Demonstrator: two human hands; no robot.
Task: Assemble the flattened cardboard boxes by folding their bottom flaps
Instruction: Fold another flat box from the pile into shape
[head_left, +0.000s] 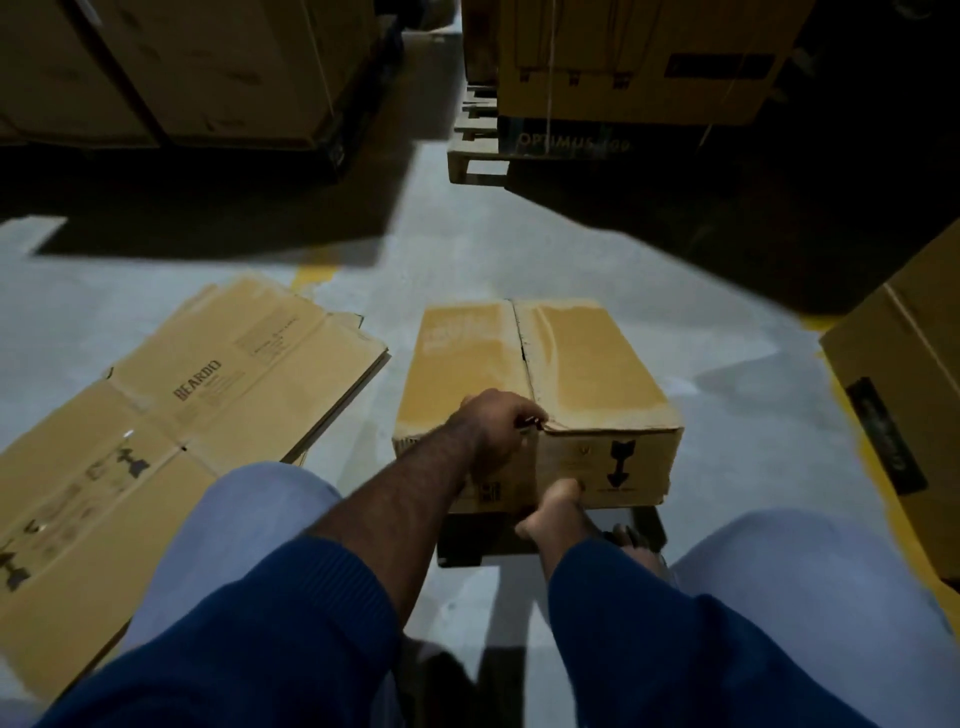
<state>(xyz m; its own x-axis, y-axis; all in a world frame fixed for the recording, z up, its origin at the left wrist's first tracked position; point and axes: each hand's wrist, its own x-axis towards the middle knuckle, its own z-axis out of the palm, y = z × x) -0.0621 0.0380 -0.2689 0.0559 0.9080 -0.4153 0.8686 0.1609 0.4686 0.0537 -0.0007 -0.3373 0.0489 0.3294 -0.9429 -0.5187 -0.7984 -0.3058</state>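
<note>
A grey concrete floor (467, 249) with yellow painted lines carries everything. The folded cardboard box (540, 374) sits at its middle, flaps closed on top. Left of that box lies a stack of flattened boxes (171, 415); beyond it stands a wooden pallet (475, 156).

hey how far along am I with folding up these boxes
One box stands formed, its flaps folded shut with a seam down the middle. Your left hand grips its near top edge and your right hand holds its lower front, so it's still being finished. A pile of flattened boxes on your left is still unfolded.
</note>
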